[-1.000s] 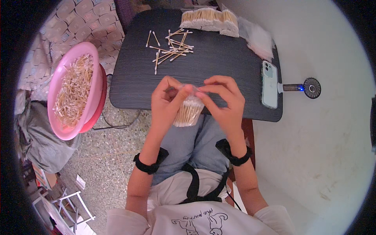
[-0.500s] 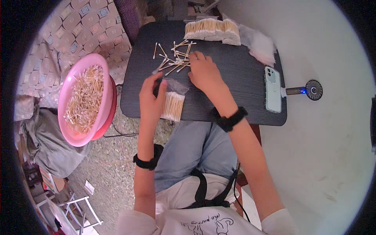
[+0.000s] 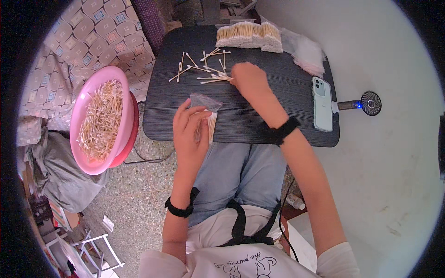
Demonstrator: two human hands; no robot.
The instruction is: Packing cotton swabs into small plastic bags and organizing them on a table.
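Note:
My left hand (image 3: 187, 134) holds a small clear plastic bag (image 3: 207, 116) stuffed with cotton swabs, upright at the near edge of the dark table (image 3: 259, 116). My right hand (image 3: 248, 78) reaches forward over the table and closes on a few loose cotton swabs (image 3: 204, 69) scattered in the middle. Finished packs of swabs (image 3: 250, 36) are stacked at the table's far edge.
A pink basin (image 3: 88, 153) full of loose swabs sits on a red stool left of the table. A phone (image 3: 322, 104) lies at the right side beside a small handheld fan (image 3: 364, 103). Empty clear bags (image 3: 306, 53) lie at the far right. Grey cloth (image 3: 60, 176) lies on the floor.
My right hand left the bag and reached out to the loose swabs on the table. My left hand keeps the bag, now lower and nearer the table edge.

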